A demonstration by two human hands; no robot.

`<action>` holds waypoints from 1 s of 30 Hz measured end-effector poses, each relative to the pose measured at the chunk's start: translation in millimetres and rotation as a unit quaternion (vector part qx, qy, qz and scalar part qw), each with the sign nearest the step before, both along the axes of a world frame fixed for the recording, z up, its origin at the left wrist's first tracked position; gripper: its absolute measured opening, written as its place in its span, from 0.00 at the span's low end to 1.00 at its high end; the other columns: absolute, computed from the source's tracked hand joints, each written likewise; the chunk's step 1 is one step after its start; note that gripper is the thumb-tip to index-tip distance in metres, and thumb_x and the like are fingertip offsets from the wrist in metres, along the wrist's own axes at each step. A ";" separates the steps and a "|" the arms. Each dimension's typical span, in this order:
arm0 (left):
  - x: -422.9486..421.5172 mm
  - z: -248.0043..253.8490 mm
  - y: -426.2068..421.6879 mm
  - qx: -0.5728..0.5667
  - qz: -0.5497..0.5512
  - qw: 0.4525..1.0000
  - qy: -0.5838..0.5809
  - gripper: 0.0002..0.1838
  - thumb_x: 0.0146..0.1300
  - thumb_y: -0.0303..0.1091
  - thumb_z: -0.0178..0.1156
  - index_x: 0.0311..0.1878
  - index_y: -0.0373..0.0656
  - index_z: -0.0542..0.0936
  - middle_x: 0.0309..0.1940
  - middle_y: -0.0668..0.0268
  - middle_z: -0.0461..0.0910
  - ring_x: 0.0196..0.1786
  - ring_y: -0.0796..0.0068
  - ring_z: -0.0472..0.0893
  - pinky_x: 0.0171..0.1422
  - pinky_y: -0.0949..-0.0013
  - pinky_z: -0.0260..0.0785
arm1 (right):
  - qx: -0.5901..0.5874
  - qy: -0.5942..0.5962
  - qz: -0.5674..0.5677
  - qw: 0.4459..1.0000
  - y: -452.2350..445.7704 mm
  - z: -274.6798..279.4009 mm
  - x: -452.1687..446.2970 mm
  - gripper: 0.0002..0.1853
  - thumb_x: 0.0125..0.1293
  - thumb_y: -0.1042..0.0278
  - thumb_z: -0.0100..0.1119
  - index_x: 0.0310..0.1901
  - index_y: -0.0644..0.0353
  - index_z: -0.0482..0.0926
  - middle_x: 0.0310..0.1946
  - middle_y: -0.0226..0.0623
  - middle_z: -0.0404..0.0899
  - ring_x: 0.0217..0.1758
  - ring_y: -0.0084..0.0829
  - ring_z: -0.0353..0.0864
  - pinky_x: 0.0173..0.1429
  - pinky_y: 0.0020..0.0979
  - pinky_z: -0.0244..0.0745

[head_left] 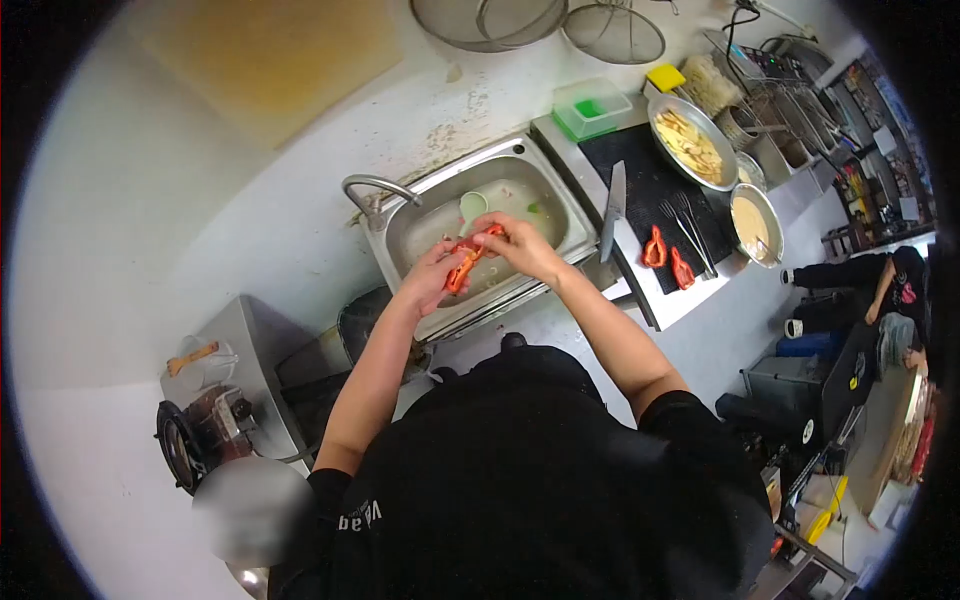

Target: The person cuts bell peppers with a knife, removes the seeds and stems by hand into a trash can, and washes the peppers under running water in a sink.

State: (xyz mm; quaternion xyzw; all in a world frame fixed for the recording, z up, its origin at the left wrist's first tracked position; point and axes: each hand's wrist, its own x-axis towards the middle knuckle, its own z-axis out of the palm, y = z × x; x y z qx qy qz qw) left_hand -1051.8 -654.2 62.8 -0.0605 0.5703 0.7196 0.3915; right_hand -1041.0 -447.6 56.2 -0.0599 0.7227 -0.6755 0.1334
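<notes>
Over the metal sink [405,248], my left hand [430,277] holds a red pepper piece [461,272] with its inner side showing. My right hand [518,248] pinches the upper part of red pepper, close beside the left one. Below them in the sink lie a pale green cup [473,205] and small food scraps. On the counter to the right, two red pepper halves [654,248] rest on a black board [628,150]. A large knife [614,205] lies along the board's left side, and tongs [690,235] lie near the peppers.
A curved faucet [380,185] rises at the sink's left. Behind the board stand a bowl of cut pieces [690,150], a bowl of batter [755,225] and a green-bottomed container [590,110]. Another person [900,285] is at the far right.
</notes>
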 end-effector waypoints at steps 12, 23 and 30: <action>-2.6 -30.5 -4.4 0.030 0.105 0.991 -0.076 0.17 0.68 0.40 0.55 0.51 0.38 0.69 0.36 0.60 0.76 0.30 0.69 0.78 0.31 0.68 0.75 | 0.632 -0.032 -0.232 0.739 181.7 -138.1 1.4 0.25 0.58 0.73 0.50 0.60 0.57 0.68 0.48 0.60 0.69 0.48 0.61 0.73 0.53 0.49 0.73; -0.1 -30.1 -2.1 0.037 0.144 0.987 -0.067 0.16 0.66 0.37 0.57 0.52 0.35 0.74 0.37 0.61 0.77 0.33 0.71 0.78 0.32 0.71 0.74 | 0.586 0.081 -0.176 0.787 172.6 -75.9 -24.7 0.29 0.58 0.56 0.63 0.57 0.65 0.73 0.58 0.52 0.70 0.58 0.50 0.71 0.61 0.43 0.67; 4.0 -19.6 -13.1 0.018 0.140 0.990 -0.007 0.16 0.65 0.36 0.59 0.49 0.36 0.72 0.37 0.60 0.78 0.32 0.72 0.77 0.32 0.72 0.74 | -0.021 0.043 -0.003 0.999 -29.1 -11.1 1.3 0.24 0.64 0.58 0.60 0.55 0.66 0.73 0.45 0.41 0.79 0.47 0.29 0.79 0.49 0.29 0.77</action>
